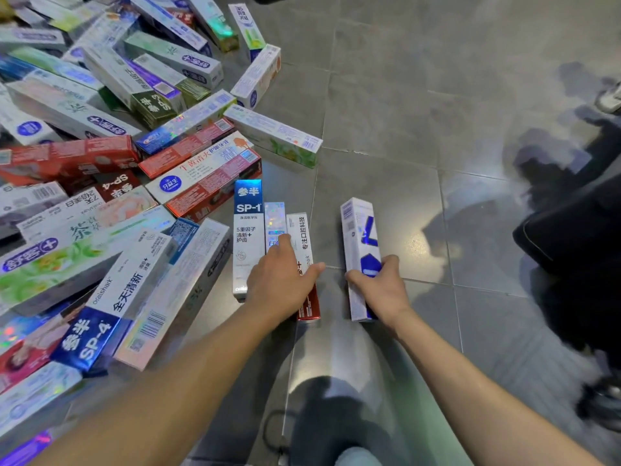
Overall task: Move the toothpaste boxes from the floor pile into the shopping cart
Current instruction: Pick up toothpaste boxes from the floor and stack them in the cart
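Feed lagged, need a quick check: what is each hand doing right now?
Left hand: open, resting on three side-by-side boxes.
Right hand: gripping a white-and-blue box.

A single wide-angle view from the person's head looks steeply down and forward at the grey tiled floor (386, 95), close enough that both forearms fill the lower frame. The box pile (100, 146) spreads from nine to eleven o'clock; edges bend with lens distortion.
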Demonstrator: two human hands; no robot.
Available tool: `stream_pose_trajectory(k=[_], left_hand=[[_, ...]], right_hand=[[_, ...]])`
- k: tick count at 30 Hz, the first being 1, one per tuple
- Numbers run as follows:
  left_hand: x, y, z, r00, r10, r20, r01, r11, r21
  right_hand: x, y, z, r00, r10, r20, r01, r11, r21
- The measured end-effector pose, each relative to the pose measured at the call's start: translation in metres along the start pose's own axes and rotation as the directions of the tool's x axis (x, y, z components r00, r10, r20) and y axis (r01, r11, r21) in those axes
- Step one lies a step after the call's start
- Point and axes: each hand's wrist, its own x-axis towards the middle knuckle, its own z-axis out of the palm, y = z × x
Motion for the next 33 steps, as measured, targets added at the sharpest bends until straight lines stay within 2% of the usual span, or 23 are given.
stream_pose_trajectory(k=[2,5,7,9,11,13,15,18,21,27,33], left_hand=[[-0.001,0.008,0.009,0.998,-0.056,-0.036,0.057,0.997,0.047],[0.0,0.021,0.011,0.993,-0.103,-0.053,0.111,0.975,0.194],[0.005,0.024,0.011,0.989,-0.145,-0.019,0.146,0.971,0.189],[0.006,0.022,0.012,0.987,-0.162,0.01,0.16,0.983,0.089],[0.001,0.019,0.014,0.99,-0.142,0.005,0.141,0.974,-0.176],[-0.012,0.023,0.009,0.983,-0.179,0.029,0.168,0.84,-0.516],[-0.026,0.03,0.0,0.965,-0.235,0.116,0.243,0.634,-0.735],[-0.037,0.041,-0.022,0.929,-0.302,0.214,0.324,0.387,-0.863],[-0.052,0.061,-0.065,0.906,-0.345,0.246,0.345,0.262,-0.901],[-0.116,0.139,-0.19,0.933,-0.272,0.235,0.321,0.336,-0.886],[-0.196,0.254,-0.338,0.946,-0.221,0.238,0.313,0.43,-0.846]], right_hand=[[-0.002,0.006,-0.009,0.999,-0.034,-0.012,0.034,0.999,-0.003],[-0.005,0.014,-0.021,0.997,-0.038,0.067,0.033,0.996,0.077],[-0.007,0.018,-0.026,0.996,-0.037,0.082,0.029,0.995,0.094],[-0.009,0.02,-0.026,0.996,-0.025,0.086,0.013,0.99,0.141],[-0.012,0.017,-0.025,0.993,0.007,0.119,-0.039,0.963,0.268],[-0.017,0.011,-0.021,0.983,0.038,0.177,-0.11,0.902,0.416],[-0.022,0.001,-0.018,0.981,0.058,0.186,-0.145,0.855,0.499],[-0.037,-0.022,-0.022,0.982,0.067,0.177,-0.154,0.827,0.541],[-0.065,-0.058,-0.04,0.978,0.048,0.201,-0.152,0.827,0.542],[-0.16,-0.156,-0.116,0.975,0.057,0.213,-0.172,0.802,0.572],[-0.294,-0.284,-0.242,0.984,0.105,0.147,-0.175,0.757,0.629]])
